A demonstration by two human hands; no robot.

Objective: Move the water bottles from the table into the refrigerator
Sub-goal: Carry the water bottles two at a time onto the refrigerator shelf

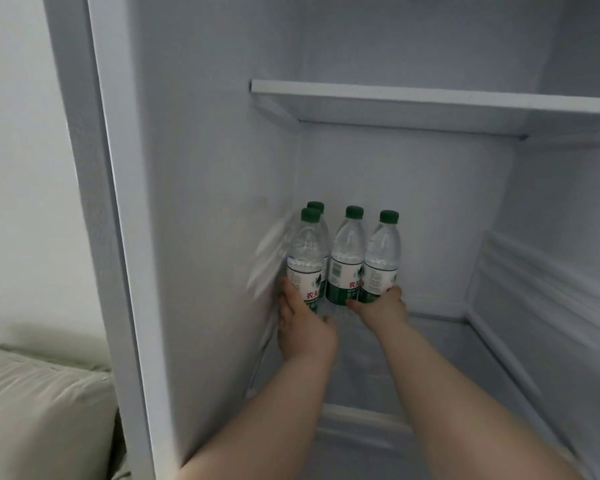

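Several clear water bottles with green caps stand upright at the back left of a glass shelf [440, 344] inside the open refrigerator. My left hand [303, 329] wraps the base of the front left bottle [305, 258], close to the left wall. A second bottle [316, 207] stands right behind it, mostly hidden. My right hand [383, 308] grips the base of the right bottle [383, 261]. The middle bottle [347, 258] stands between them, touching the right bottle, and my right thumb rests against it.
An upper white shelf [430, 98] spans the fridge above the bottles. Ribbed rails [534, 292] line the right inner wall. The fridge's left side panel [118, 237] stands beside a pale cushion [42, 410] at the lower left.
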